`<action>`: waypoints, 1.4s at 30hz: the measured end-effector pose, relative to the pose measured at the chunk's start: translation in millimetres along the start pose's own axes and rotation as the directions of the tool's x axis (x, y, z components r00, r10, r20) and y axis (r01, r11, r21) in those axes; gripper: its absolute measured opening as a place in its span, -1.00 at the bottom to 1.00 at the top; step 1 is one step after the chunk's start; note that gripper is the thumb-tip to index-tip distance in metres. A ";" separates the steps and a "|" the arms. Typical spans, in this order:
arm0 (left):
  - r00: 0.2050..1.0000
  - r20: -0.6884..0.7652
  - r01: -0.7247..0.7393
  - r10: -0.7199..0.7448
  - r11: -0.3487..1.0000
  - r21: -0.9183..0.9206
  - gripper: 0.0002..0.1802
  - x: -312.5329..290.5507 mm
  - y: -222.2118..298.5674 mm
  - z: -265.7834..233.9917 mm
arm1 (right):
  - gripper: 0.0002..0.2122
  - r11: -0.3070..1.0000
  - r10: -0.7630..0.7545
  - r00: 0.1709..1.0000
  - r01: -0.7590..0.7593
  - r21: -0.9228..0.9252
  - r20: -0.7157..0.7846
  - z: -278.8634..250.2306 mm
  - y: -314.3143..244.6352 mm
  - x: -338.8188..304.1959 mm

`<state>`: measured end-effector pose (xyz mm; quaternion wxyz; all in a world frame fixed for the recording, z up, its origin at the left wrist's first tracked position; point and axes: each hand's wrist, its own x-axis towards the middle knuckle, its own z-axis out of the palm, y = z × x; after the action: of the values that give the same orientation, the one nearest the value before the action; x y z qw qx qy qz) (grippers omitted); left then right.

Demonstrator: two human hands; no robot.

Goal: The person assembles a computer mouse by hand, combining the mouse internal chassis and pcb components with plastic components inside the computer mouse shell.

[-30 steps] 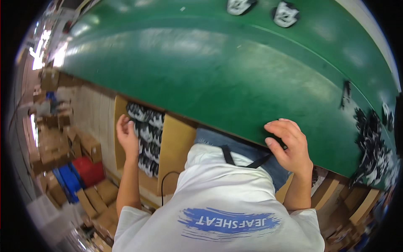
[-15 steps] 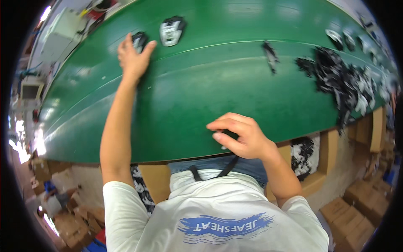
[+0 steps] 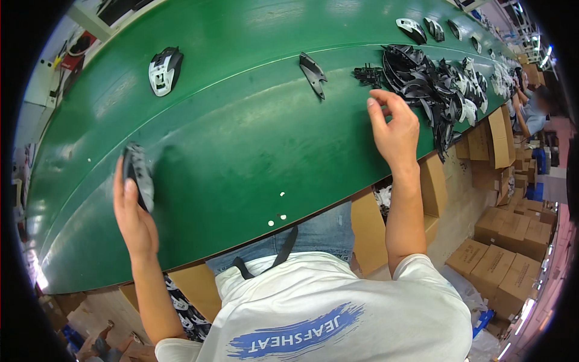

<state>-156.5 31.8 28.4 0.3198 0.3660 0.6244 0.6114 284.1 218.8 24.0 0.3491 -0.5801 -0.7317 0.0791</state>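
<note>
My left hand (image 3: 134, 220) grips a black and grey computer mouse shell (image 3: 139, 176) on edge at the left of the green table, fingers along its outer side. Over the table's right part hovers my right hand (image 3: 395, 128), fingers bent and apart with nothing visible between them. Just beyond it lies a heap of black curved plastic parts (image 3: 416, 78), with small black pieces (image 3: 368, 76) at its left end. A single grey-black pointed plastic part (image 3: 313, 75) rests alone left of the heap. Farther back on the left stands a white and black mouse shell (image 3: 164, 71).
Several mouse shells (image 3: 411, 30) line the far right of the green table (image 3: 241, 139). Small white discs (image 3: 271, 223) lie near its front edge. Open cardboard boxes (image 3: 369, 232) stand below that edge. Another person (image 3: 534, 108) is at the far right.
My left hand has brought a mouse shell from the far left nearer to me. My right hand has moved away from my body, toward the heap. The view has turned rightward.
</note>
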 end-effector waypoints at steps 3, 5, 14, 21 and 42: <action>0.958 0.261 0.238 -0.123 0.846 -0.476 -0.31 -46.1 -4.4 10.9 | -0.74 0.983 0.046 0.999 -0.046 -0.180 -0.005 -0.4 9.1 16.3; 0.896 0.349 0.444 -0.274 0.536 -0.718 -0.31 -65.4 -10.9 25.9 | -0.66 0.928 0.029 1.000 -0.031 -0.372 -0.011 2.3 21.9 21.9; 0.832 0.430 0.554 -0.352 0.467 -0.689 -0.30 -84.3 -10.0 72.9 | -0.73 0.982 0.019 0.998 -0.007 -0.191 0.060 5.2 22.7 4.9; 0.806 0.473 0.592 -0.355 0.494 -0.637 -0.30 -78.4 -13.2 96.0 | -0.71 0.997 0.002 1.000 0.000 0.082 -0.021 6.6 10.9 -13.3; 0.777 0.600 0.605 -0.189 0.489 -0.628 -0.25 -102.4 6.3 112.4 | -0.82 0.726 -0.293 0.887 -0.037 0.687 0.357 14.8 -154.1 -78.9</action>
<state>-6.9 4.4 24.3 0.7205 0.1551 0.2594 0.6242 159.5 103.3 60.2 0.3648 -0.3258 -0.7507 0.4440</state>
